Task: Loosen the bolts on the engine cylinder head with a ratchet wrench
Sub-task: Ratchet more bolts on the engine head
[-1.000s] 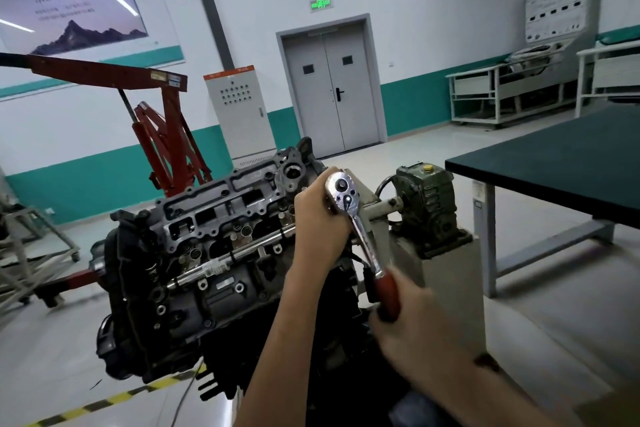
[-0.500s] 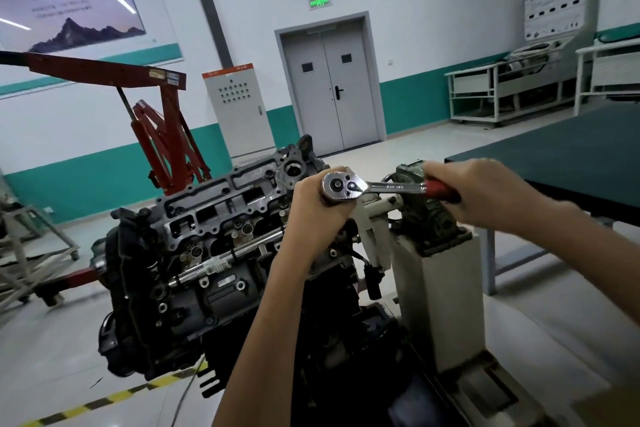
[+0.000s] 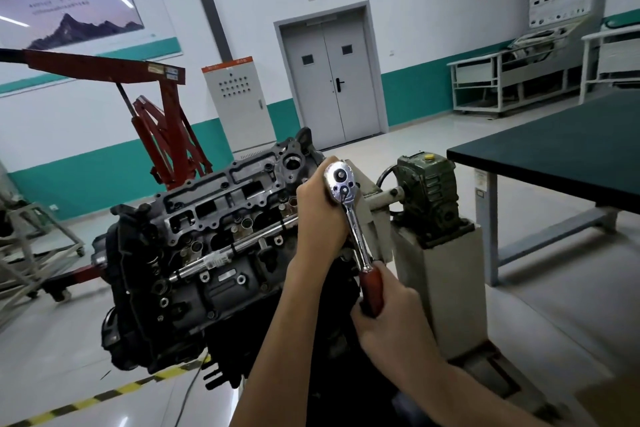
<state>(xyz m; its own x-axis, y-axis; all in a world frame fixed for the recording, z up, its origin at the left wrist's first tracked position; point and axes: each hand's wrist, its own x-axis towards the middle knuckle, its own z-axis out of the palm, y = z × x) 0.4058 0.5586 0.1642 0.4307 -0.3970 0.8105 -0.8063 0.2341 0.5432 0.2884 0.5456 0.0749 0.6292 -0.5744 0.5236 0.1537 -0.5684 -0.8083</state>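
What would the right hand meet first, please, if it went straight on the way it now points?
The right hand would probably meet the left wrist, just below the left hand at the ratchet wrench's head, though depth is unclear.

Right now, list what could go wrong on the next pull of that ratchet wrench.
The left hand hides the socket under the ratchet wrench head; seated crooked, it may slip off the bolt. A slip could throw the right hand, gripping the red handle, against the pale stand post.
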